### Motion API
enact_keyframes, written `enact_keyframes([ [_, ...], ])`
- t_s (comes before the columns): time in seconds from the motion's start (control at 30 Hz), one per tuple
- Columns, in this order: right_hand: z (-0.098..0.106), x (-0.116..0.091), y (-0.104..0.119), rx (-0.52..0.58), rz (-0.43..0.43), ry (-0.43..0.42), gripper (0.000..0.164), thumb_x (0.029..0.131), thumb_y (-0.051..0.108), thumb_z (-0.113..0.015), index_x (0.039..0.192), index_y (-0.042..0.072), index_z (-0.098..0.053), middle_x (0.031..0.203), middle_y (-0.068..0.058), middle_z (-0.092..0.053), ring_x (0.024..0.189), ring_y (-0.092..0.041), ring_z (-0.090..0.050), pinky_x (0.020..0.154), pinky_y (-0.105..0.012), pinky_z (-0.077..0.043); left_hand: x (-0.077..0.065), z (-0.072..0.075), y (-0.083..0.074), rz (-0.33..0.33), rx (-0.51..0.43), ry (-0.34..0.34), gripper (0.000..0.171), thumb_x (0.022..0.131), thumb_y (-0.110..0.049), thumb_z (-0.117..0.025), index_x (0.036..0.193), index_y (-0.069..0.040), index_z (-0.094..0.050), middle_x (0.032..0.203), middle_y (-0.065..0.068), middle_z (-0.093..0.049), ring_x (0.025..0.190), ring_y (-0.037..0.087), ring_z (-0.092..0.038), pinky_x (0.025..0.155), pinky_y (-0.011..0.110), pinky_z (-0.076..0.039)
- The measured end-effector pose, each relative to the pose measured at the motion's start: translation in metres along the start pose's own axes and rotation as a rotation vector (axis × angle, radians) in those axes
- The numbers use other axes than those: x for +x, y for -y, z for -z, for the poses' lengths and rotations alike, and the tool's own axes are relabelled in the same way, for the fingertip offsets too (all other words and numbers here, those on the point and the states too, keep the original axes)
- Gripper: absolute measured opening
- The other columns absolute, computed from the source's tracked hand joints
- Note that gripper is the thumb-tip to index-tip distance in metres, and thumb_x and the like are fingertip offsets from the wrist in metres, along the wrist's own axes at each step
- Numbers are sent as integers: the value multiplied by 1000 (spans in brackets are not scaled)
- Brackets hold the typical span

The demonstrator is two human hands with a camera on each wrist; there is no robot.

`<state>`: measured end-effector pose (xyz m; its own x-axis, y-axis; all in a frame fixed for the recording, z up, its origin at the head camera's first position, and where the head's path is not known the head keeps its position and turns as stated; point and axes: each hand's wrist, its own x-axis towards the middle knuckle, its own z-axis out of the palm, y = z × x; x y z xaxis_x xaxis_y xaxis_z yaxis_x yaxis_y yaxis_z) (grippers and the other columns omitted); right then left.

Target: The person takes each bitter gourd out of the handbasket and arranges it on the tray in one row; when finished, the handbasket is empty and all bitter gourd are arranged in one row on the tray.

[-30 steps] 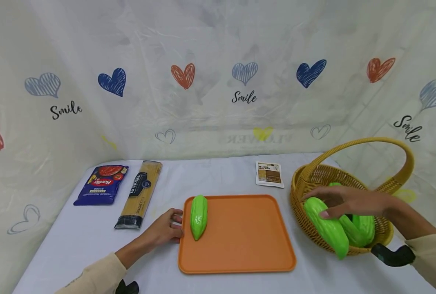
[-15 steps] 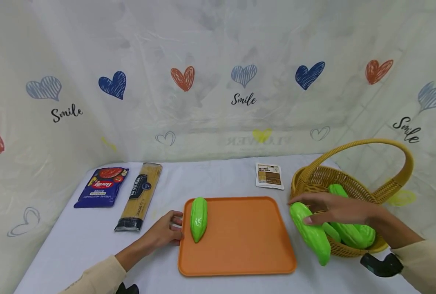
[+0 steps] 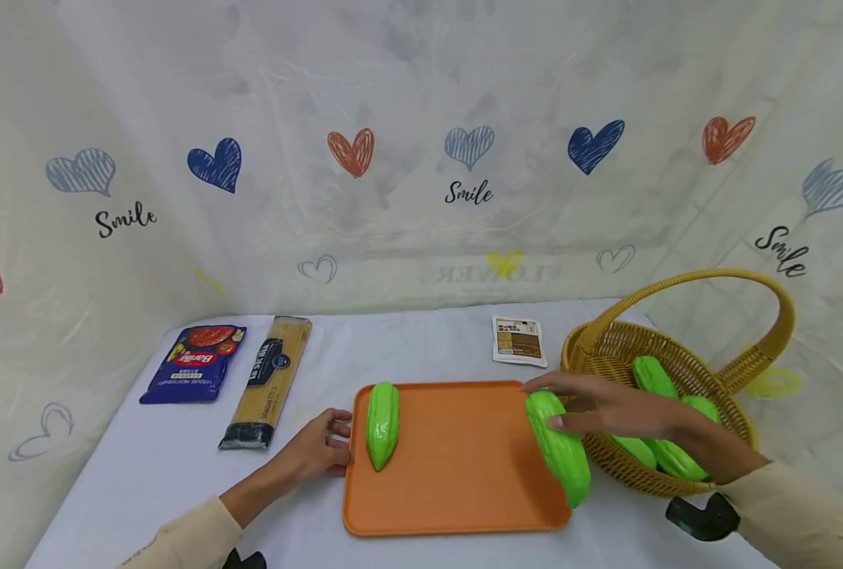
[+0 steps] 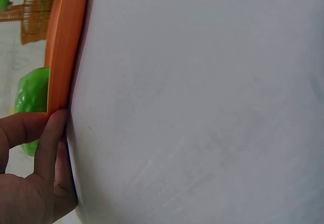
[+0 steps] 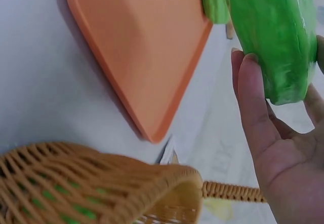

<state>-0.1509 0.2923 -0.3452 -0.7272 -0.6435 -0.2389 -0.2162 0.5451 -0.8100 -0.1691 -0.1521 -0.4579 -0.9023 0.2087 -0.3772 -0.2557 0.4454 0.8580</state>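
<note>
My right hand [image 3: 609,407] grips a glossy green bitter melon [image 3: 562,454] above the right edge of the orange tray [image 3: 457,474]. In the right wrist view, thumb and fingers hold the blunt end of the melon [image 5: 276,36] from both sides. My left hand [image 3: 314,449] pinches the tray's left rim; in the left wrist view its fingers [image 4: 49,143] close on that rim [image 4: 66,46]. Another bitter melon [image 3: 381,427] lies lengthwise on the tray near the left rim. Several more green melons [image 3: 654,375] lie in the wicker basket [image 3: 608,366], partly hidden behind my right forearm.
The basket's tall handle [image 3: 784,316] arches up at the right of the table. A small white and brown packet [image 3: 518,341] lies behind the tray. At the back left are a spaghetti pack [image 3: 266,383] and a blue sauce pouch [image 3: 195,365]. A printed curtain [image 3: 407,221] stands behind the table.
My right hand has carried the bitter melon leftward, out from over the basket to the tray's right edge. The left hand has stayed at the rim.
</note>
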Motion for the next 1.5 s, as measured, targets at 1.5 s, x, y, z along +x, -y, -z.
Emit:
enact_keyframes([
  [1.5,-46,91,-1,260,-31,-40,56,94,25,-70,145,19,-47,136,-20,-50,100,-27,-69,85,-51,-59,1,0,0,-19,10,5,66,80,3,-73,141,-1,-46,118,12,-54,93,20,-62,73,34,-63],
])
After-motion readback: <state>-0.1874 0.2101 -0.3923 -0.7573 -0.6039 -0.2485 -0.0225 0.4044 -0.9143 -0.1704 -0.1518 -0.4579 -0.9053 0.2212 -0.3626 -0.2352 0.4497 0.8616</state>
